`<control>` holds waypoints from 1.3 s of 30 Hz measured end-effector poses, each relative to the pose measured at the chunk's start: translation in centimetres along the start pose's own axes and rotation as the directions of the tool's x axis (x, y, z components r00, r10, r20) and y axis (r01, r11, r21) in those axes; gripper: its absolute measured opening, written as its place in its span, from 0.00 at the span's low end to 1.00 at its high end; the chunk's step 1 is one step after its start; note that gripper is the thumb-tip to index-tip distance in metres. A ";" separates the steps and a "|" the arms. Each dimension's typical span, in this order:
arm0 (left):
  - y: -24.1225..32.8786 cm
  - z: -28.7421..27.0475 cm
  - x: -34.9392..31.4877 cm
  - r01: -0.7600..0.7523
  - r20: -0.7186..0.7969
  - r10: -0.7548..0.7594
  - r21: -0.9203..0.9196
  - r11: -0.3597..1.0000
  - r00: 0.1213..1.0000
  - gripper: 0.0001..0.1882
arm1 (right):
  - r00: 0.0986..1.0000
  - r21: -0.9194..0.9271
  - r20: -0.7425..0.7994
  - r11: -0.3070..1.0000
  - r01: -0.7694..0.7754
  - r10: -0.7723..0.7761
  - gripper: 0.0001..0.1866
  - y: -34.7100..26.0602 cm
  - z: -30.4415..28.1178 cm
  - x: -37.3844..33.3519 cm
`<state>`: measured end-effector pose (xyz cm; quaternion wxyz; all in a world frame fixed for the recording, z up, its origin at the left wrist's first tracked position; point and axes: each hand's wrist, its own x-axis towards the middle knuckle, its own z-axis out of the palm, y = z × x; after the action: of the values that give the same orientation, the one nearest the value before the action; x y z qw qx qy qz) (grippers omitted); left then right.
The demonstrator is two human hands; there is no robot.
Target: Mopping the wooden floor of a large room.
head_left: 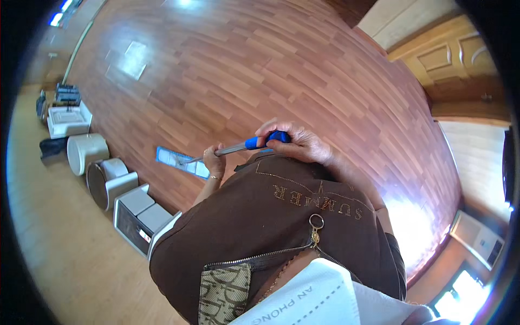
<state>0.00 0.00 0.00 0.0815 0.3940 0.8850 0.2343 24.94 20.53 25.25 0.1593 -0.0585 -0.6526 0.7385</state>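
A flat mop with a grey metal pole [233, 148] slants across the front of my body. Its blue-edged pale head [182, 162] rests on the wood-look floor to my left. My left hand [215, 159] is wrapped round the pole not far from the head. At the other end, my right hand [300, 143] grips the blue handle [278, 137], fingers over its top. Part of that handle is hidden under the fingers.
Along the left wall stand a white chair [69, 119], a round white seat [86, 153], a round brown-faced piece [98, 184] and a glass-topped white table [132, 222]. Wooden doors [444, 59] are at far right. A white wall-side unit [476, 238] stands lower right.
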 end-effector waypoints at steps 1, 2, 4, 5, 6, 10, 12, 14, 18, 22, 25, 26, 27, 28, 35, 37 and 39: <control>0.6 0.1 0.8 -0.042 0.019 0.042 -0.007 0.999 0.999 0.17 | 0.997 -0.003 -0.078 1.000 0.009 -0.009 0.12 -0.7 -0.1 -0.4; 1.4 0.7 1.4 -0.093 -0.029 0.092 -0.034 0.995 0.995 0.16 | 0.987 -0.005 -0.157 1.000 0.017 -0.018 0.11 -1.5 -0.2 -0.9; 2.0 2.0 0.9 -0.071 0.093 0.076 -0.052 0.996 0.993 0.16 | 0.956 -0.031 -0.284 0.997 0.070 -0.076 0.09 -2.4 0.2 -3.3; 5.1 4.2 -1.2 -0.145 0.025 0.148 -0.093 0.985 0.989 0.15 | 0.940 -0.069 -0.324 0.994 0.089 -0.107 0.09 -3.3 -1.3 -6.1; 3.7 -0.6 -3.4 -0.194 0.091 0.205 -0.118 0.974 0.975 0.15 | 0.903 -0.032 -0.414 0.993 0.112 -0.115 0.10 -4.6 3.0 -7.5; 11.1 2.1 1.0 -0.335 0.139 0.381 -0.271 0.902 0.914 0.20 | 0.843 -0.256 -0.483 0.959 0.124 -0.238 0.11 -7.0 0.4 -10.8; 15.7 2.2 1.8 -0.485 0.121 0.539 -0.310 0.818 0.833 0.22 | 0.799 -0.384 -0.515 0.917 0.107 -0.310 0.09 -7.9 0.6 -12.9; 18.7 4.7 3.5 -0.556 0.109 0.625 -0.355 0.751 0.773 0.23 | 0.772 -0.535 -0.500 0.841 0.082 -0.393 0.09 -8.3 0.0 -14.2; 24.8 9.0 1.3 -0.617 0.161 0.741 -0.457 0.641 0.651 0.22 | 0.725 -0.678 -0.543 0.730 -0.081 -0.423 0.11 -10.3 1.8 -19.7; 31.3 11.0 -1.6 -0.667 0.198 0.860 -0.558 0.494 0.470 0.21 | 0.632 -0.751 -0.603 0.613 -0.245 -0.487 0.15 -12.1 4.0 -23.9; 35.8 13.1 -5.2 -0.655 0.115 0.942 -0.692 0.304 0.316 0.22 | 0.541 -0.760 -0.642 0.544 -0.357 -0.542 0.16 -12.9 5.7 -27.7; 37.4 13.6 -6.6 -0.634 0.151 0.958 -0.723 0.275 0.242 0.21 | 0.496 -0.772 -0.636 0.507 -0.384 -0.591 0.15 -12.9 6.2 -29.0; 38.7 13.9 -8.1 -0.612 0.166 0.968 -0.751 0.249 0.190 0.20 | 0.457 -0.755 -0.655 0.497 -0.428 -0.602 0.15 -13.3 6.9 -30.2; 39.9 13.9 -9.6 -0.585 0.182 0.975 -0.779 0.224 0.131 0.20 | 0.413 -0.733 -0.675 0.489 -0.473 -0.612 0.15 -13.9 7.7 -31.1; 47.8 13.8 -21.7 -0.313 0.085 0.845 -0.944 -0.101 -0.528 0.21 | 0.312 -0.603 -0.716 0.330 -0.726 -0.624 0.12 -19.0 16.8 -36.9; 48.5 13.7 -25.7 -0.299 0.096 0.757 -0.945 -0.135 -0.646 0.20 | 0.274 -0.574 -0.692 0.279 -0.770 -0.668 0.10 -19.2 19.4 -38.0; 49.2 13.1 -29.4 -0.199 0.065 0.642 -0.970 -0.138 -0.764 0.13 | 0.208 -0.462 -0.706 0.218 -0.860 -0.677 0.09 -20.0 22.0 -37.4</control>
<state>56.57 11.51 10.90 0.4485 0.8829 -0.1253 0.0608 56.92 -9.94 43.49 0.3734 -0.6484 -0.6591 -0.0758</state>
